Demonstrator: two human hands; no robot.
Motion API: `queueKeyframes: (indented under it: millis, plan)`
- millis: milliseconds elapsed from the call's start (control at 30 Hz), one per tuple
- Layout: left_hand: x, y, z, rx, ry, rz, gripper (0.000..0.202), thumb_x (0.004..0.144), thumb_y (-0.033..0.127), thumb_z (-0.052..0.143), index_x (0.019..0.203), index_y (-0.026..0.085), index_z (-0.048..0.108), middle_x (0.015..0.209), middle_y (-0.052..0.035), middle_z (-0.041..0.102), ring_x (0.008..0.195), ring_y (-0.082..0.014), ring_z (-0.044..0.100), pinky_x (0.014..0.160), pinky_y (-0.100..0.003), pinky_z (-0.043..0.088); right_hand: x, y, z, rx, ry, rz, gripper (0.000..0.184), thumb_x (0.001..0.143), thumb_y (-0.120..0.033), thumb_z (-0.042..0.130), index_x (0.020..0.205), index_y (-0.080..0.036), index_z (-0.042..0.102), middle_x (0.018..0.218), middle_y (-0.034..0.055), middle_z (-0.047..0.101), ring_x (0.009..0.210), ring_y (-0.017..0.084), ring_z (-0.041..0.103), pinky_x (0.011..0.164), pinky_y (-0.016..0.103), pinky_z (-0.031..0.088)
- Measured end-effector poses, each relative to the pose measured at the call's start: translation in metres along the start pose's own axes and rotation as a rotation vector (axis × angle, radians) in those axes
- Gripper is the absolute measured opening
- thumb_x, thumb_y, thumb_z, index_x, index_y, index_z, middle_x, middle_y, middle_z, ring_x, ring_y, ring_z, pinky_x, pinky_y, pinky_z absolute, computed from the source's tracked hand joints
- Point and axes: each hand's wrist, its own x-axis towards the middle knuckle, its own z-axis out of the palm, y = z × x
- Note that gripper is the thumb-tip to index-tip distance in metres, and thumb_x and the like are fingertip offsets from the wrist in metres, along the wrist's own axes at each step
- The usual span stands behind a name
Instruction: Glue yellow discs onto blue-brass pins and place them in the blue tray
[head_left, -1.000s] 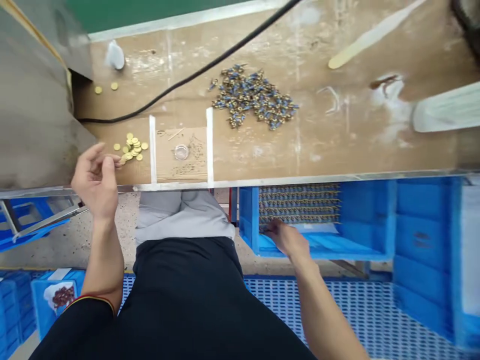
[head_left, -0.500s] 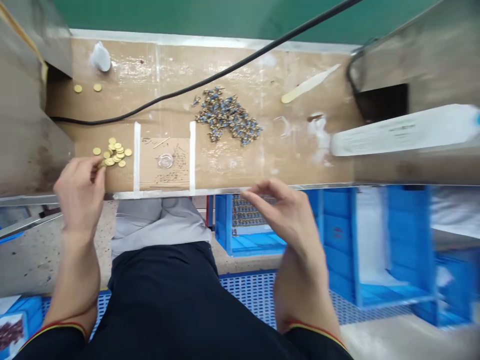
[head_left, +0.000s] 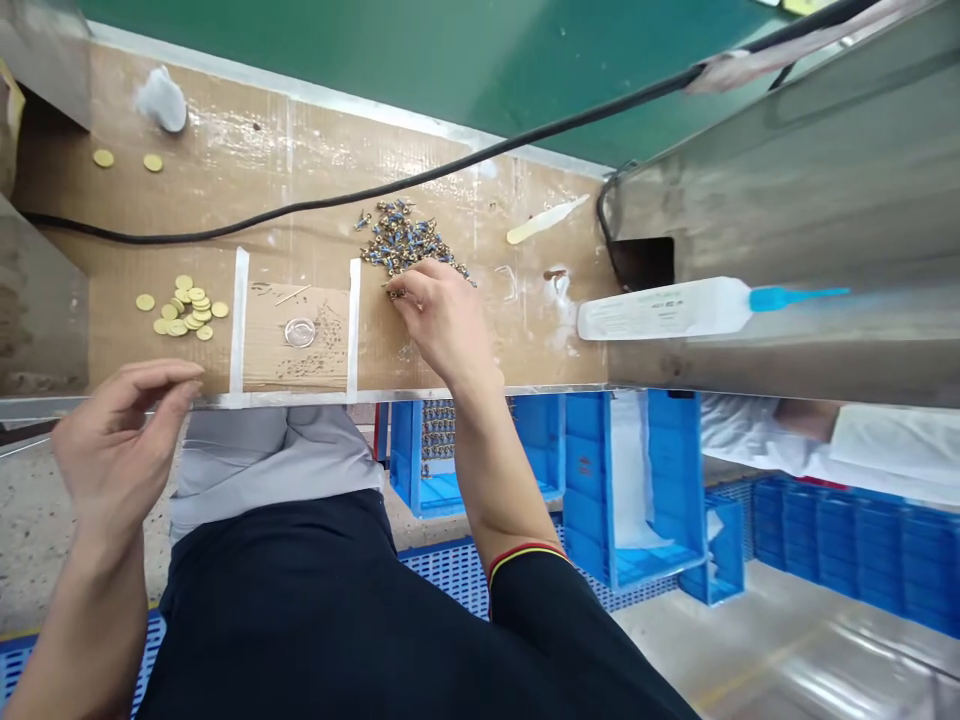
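My left hand (head_left: 124,435) is over the table's front edge, its thumb and index fingertips nearly together. Whether something thin is between them is hidden. Just beyond it lies a loose group of flat, round, brass-coloured discs (head_left: 180,308). My right hand (head_left: 454,325) reaches over the near edge of a pile of small blue-and-brass metal parts (head_left: 401,235). Its thumb and fingertips are pinched on a small metal part (head_left: 396,293) there, partly covered by the fingers. Between the hands, a small clear round dish (head_left: 300,333) sits on a cardboard patch (head_left: 262,355) bordered by white tape strips.
A black cable (head_left: 330,203) crosses the cardboard-covered tabletop. A white bottle with a blue nozzle (head_left: 667,310) lies at the right, and a pale tapered stick (head_left: 547,220) behind. White wadding (head_left: 161,100) stands back left. Blue crates (head_left: 585,480) are below the table edge.
My right hand has moved forward and left from the table edge to the metal parts and closed on one. My left hand has drawn back from the discs. The view has shifted right.
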Motion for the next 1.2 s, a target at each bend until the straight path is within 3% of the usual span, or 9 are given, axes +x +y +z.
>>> queueKeyframes:
  millis: [133, 267, 433, 700, 933, 1067, 1200]
  plan:
    - [-0.008, 0.006, 0.010, -0.115, -0.066, -0.109, 0.015, 0.098, 0.039, 0.093, 0.109, 0.028, 0.092, 0.105, -0.0015, 0.090, 0.094, -0.0245, 0.085, 0.106, -0.048, 0.073, -0.008, 0.001, -0.003, -0.004, -0.039, 0.034, 0.019, 0.102, -0.015, 0.067, 0.106, -0.026, 0.083, 0.118, 0.0089, 0.082, 0.109, 0.029, 0.074, 0.096, 0.045, 0.058]
    - [-0.006, 0.007, 0.015, -0.163, -0.066, -0.100, 0.019, 0.098, 0.034, 0.094, 0.117, 0.030, 0.094, 0.100, 0.0011, 0.090, 0.089, -0.0217, 0.086, 0.098, -0.043, 0.076, -0.022, 0.011, -0.014, 0.096, -0.051, 0.077, 0.020, 0.103, -0.018, 0.071, 0.117, -0.026, 0.082, 0.117, 0.0054, 0.082, 0.097, 0.023, 0.075, 0.094, 0.042, 0.061]
    - [-0.004, 0.012, 0.018, -0.218, -0.065, -0.098, 0.015, 0.098, 0.033, 0.096, 0.112, 0.030, 0.096, 0.096, 0.0017, 0.089, 0.087, -0.0212, 0.085, 0.097, -0.043, 0.077, -0.031, 0.022, -0.022, 0.057, -0.042, 0.065, 0.019, 0.106, -0.016, 0.066, 0.110, -0.025, 0.082, 0.109, 0.0054, 0.080, 0.100, 0.024, 0.076, 0.095, 0.042, 0.060]
    - [-0.006, 0.003, 0.018, -0.290, -0.143, -0.215, 0.033, 0.093, 0.027, 0.099, 0.126, 0.029, 0.095, 0.102, -0.0003, 0.092, 0.086, -0.0174, 0.086, 0.093, -0.031, 0.077, -0.035, 0.024, -0.017, 0.040, -0.101, 0.049, 0.020, 0.106, -0.017, 0.064, 0.110, -0.026, 0.081, 0.115, 0.0070, 0.081, 0.102, 0.025, 0.075, 0.096, 0.043, 0.061]
    - [-0.007, 0.007, 0.021, -0.329, -0.182, -0.137, 0.010, 0.108, 0.027, 0.086, 0.110, 0.027, 0.096, 0.091, 0.0014, 0.087, 0.079, -0.0147, 0.081, 0.085, -0.030, 0.072, -0.030, 0.022, -0.016, -0.066, -0.157, -0.035, 0.022, 0.110, -0.021, 0.061, 0.113, -0.025, 0.082, 0.116, 0.0093, 0.081, 0.106, 0.028, 0.074, 0.095, 0.043, 0.058]
    - [-0.008, 0.006, 0.030, -0.384, -0.187, -0.142, 0.010, 0.107, 0.032, 0.089, 0.113, 0.029, 0.096, 0.088, 0.0000, 0.086, 0.073, -0.0153, 0.079, 0.078, -0.030, 0.071, -0.032, 0.018, -0.006, -0.230, -0.118, -0.060, 0.023, 0.111, -0.021, 0.057, 0.112, -0.025, 0.080, 0.110, 0.0102, 0.077, 0.099, 0.028, 0.069, 0.087, 0.041, 0.054]
    - [-0.006, -0.002, 0.036, -0.550, -0.256, -0.216, 0.022, 0.104, 0.036, 0.092, 0.124, 0.029, 0.095, 0.094, -0.0039, 0.088, 0.078, -0.0172, 0.082, 0.078, -0.030, 0.075, -0.039, 0.019, 0.004, -0.282, -0.045, -0.057, 0.029, 0.109, -0.016, 0.051, 0.112, -0.023, 0.078, 0.109, 0.0129, 0.077, 0.102, 0.030, 0.069, 0.091, 0.044, 0.055]
